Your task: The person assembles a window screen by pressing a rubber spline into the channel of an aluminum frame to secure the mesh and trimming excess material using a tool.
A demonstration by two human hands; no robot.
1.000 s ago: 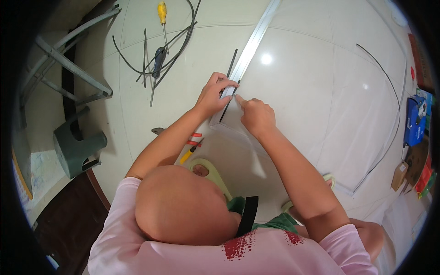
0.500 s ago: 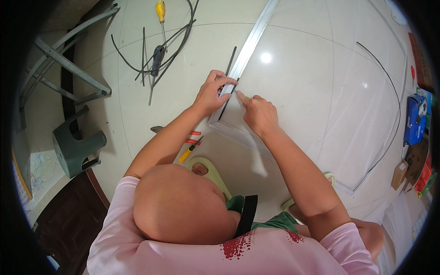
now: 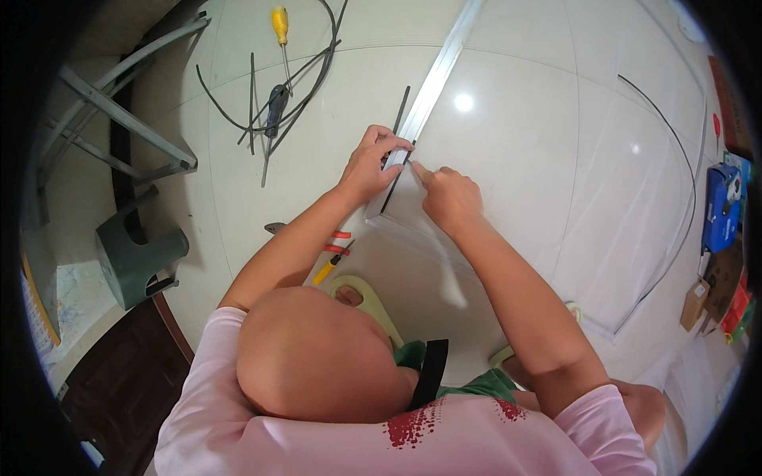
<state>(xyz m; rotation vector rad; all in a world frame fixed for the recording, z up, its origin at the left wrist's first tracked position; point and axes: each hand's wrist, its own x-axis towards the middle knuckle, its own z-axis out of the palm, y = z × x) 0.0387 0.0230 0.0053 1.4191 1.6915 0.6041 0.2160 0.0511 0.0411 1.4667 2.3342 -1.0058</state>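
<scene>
My left hand [image 3: 368,168] is closed around a white frame bar [image 3: 436,83], thumb on the near side and fingers reaching over it. A thin black rubber strip [image 3: 390,195] runs along the bar below these fingers, and another black length [image 3: 402,107] sticks up beyond the hand. My right hand [image 3: 452,195] is beside the bar, index finger stretched toward the strip and its tip at or very near it. The other fingers are curled in; whatever they may hold is hidden. Sheer film or mesh lies along the frame's inner side.
Two screwdrivers, one yellow-handled [image 3: 279,25] and one dark-handled [image 3: 276,107], lie among black strips at far left. Red-handled pliers [image 3: 336,250] and a small yellow screwdriver [image 3: 325,268] are by my left forearm. A green stool [image 3: 143,250] stands left; a blue box [image 3: 721,208] sits right.
The whole view has shifted slightly. Both hands keep nearly the same place on and beside the frame bar, the right index finger still at the strip.
</scene>
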